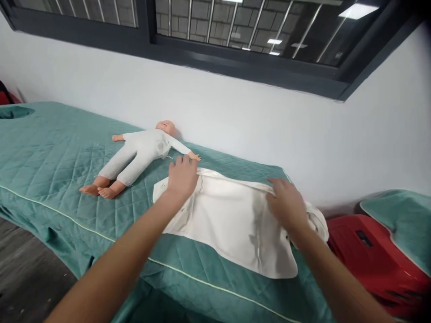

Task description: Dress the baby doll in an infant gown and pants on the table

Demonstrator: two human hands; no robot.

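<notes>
A cream cloth garment (pixel 229 215) with snap fasteners and seams lies spread on the green quilted bed cover, its right end bunched up. My left hand (pixel 183 177) is closed over its upper left edge, fingers pointing away from me; the thumb is mostly hidden. At the upper right edge, my right hand (pixel 288 202) has the folded border between thumb and forefinger. Just beyond my left hand, a baby doll (pixel 144 146) in a white body lies on its back, arms spread, head near the wall. One doll hand is close to my left fingertips.
The bed's green quilted cover (pixel 67 161) runs along a white wall (pixel 235 121) under a dark-framed barred window (pixel 249 58). To the right stands a red plastic object (pixel 367 255), with another green cover (pixel 400 215) beside it. Dark floor (pixel 27 269) shows at lower left.
</notes>
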